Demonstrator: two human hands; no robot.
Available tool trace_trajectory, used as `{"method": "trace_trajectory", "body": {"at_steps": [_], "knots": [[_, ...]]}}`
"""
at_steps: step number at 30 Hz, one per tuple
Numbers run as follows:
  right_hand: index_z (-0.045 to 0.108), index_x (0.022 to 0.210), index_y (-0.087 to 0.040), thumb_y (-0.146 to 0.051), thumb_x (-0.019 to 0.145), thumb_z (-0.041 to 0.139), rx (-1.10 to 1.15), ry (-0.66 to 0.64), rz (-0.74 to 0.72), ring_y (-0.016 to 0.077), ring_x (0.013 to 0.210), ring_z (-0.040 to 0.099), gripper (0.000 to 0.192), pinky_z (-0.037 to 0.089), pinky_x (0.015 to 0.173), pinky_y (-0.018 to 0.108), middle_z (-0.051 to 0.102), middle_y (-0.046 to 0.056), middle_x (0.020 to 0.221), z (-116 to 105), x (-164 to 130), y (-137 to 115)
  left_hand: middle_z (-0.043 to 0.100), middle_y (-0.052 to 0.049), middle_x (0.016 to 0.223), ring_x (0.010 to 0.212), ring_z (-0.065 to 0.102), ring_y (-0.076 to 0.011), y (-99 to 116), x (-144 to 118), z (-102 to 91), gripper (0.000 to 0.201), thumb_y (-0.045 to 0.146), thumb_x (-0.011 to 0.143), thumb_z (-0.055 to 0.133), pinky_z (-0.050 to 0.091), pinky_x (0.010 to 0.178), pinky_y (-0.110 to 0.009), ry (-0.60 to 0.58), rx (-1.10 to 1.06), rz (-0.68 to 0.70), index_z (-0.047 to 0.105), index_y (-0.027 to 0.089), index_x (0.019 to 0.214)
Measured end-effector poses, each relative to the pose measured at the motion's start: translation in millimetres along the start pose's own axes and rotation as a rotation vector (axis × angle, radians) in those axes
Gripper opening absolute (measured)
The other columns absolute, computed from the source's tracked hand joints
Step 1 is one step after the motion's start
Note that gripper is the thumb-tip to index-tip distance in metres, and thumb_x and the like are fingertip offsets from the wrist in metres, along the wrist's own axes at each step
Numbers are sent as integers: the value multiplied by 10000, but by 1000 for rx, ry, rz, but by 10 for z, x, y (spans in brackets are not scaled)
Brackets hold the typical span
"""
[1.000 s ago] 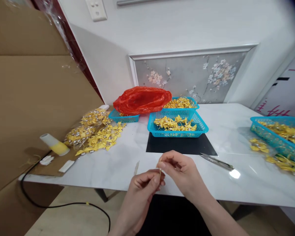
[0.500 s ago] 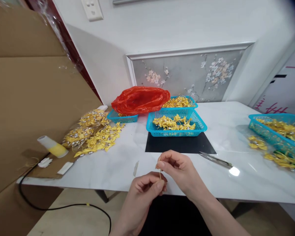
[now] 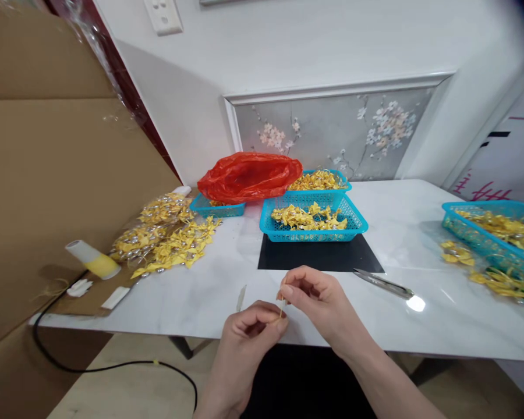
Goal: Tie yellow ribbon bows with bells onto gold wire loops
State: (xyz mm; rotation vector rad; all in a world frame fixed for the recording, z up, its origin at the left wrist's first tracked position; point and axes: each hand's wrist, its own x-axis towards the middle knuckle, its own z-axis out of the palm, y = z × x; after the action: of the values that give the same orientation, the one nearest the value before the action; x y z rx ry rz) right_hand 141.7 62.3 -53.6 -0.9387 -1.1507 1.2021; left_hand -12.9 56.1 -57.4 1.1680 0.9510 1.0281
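Fingertips are hiding most of the thin yellowish sliver [image 3: 282, 307] I am pinching; what it is stays too small to make out. My left hand [image 3: 251, 330] is curling palm-up at the near edge of the table [image 3: 419, 331], thumb and forefinger closing on the sliver's lower end. My right hand [image 3: 318, 302] is arching just above it, pinching the top. Tweezers [image 3: 383, 283] are lying to the right, beside the black mat [image 3: 318, 256].
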Motion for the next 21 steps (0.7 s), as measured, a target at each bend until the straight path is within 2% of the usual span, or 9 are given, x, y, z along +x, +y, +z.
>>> {"method": "trace_trajectory", "body": {"at_steps": [5, 10, 21], "knots": [[645, 790, -193, -320, 833, 679, 26, -9, 0, 127, 698, 577, 138, 429, 664, 242, 661, -4, 732, -11, -38, 25, 660, -5, 742, 743, 556, -144, -24, 23, -52, 148, 192, 715, 808, 434, 690, -218, 99, 43, 60, 741, 196, 583], [661, 797, -193, -319, 850, 685, 24, -14, -4, 117, 681, 538, 138, 404, 647, 238, 623, -14, 721, -19, -71, 50, 645, 16, 737, 734, 560, -131, -18, 29, -49, 166, 182, 699, 819, 440, 670, -200, 156, 46, 128, 708, 208, 579], [650, 800, -193, -344, 860, 684, 53, -21, 1, 119, 695, 550, 167, 426, 661, 237, 627, -10, 735, -26, -85, 60, 664, 3, 706, 708, 584, -138, 33, 3, 6, 196, 173, 674, 826, 463, 661, -210, 114, 33, 95, 681, 191, 542]]}}
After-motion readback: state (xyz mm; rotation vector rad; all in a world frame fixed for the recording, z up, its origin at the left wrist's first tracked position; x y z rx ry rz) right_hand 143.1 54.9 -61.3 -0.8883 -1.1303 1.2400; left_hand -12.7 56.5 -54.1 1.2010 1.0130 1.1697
